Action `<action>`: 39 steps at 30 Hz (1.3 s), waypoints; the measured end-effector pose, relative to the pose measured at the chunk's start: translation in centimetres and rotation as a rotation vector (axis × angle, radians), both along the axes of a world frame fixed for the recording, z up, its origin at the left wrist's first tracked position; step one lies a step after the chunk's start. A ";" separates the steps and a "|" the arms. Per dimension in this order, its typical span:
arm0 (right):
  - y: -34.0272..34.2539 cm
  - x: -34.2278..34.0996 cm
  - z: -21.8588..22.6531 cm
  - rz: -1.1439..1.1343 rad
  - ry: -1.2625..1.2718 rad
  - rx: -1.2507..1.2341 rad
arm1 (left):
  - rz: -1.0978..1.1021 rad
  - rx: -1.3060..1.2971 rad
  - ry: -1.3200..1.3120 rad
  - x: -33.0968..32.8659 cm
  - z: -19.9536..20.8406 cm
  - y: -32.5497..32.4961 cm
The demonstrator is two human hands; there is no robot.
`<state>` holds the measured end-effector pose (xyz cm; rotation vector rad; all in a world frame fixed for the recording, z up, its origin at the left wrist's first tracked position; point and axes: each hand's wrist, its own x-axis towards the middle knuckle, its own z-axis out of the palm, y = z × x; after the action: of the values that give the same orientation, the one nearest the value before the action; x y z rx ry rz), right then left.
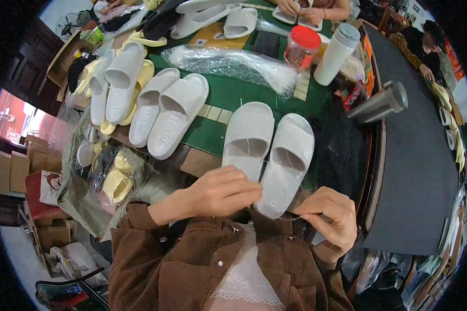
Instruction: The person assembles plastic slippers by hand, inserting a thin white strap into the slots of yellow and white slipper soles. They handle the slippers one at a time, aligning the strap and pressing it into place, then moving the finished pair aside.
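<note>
In front of me, a pair of light grey slide sandals lies side by side, a left slide and a right slide, toes pointing away. A thin pale strand shows in the opening under the left one's strap. My left hand is closed at the heel end between the two slides, its fingertips pressed together; what they hold is hidden. Beside the right slide's heel, my right hand pinches a thin clear strand between thumb and fingers. The strand curves toward that heel.
Another grey pair sits to the left, with more grey slides on yellow ones behind. A plastic bag of white strands lies across the green table. A red-lidded jar, white bottle and steel tumbler stand right. A co-worker's hands handle slides opposite.
</note>
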<state>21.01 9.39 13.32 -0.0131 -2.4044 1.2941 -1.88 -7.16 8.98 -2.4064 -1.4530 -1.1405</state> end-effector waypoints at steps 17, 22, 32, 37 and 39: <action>0.0 1.0 0.0 -0.035 -0.254 0.146 | -0.052 -0.349 -0.388 2.5 -2.7 -2.0; -0.6 0.6 -0.4 -0.176 -0.253 0.212 | 0.045 -0.254 -0.306 1.6 -3.6 -1.0; -0.8 -2.9 -5.2 -0.403 -0.308 0.407 | 0.262 -0.265 -0.384 0.2 -6.3 2.8; -1.0 -4.2 -7.1 -0.421 -0.337 0.462 | 0.319 -0.217 -0.276 0.2 -6.9 3.4; -1.1 -4.7 -7.8 -0.436 -0.344 0.497 | 0.364 -0.290 -0.289 0.3 -7.1 3.2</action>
<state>16.35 8.33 5.52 -0.6231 -2.7331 0.5147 -1.63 -3.93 1.90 -2.0643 -2.1743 -1.2962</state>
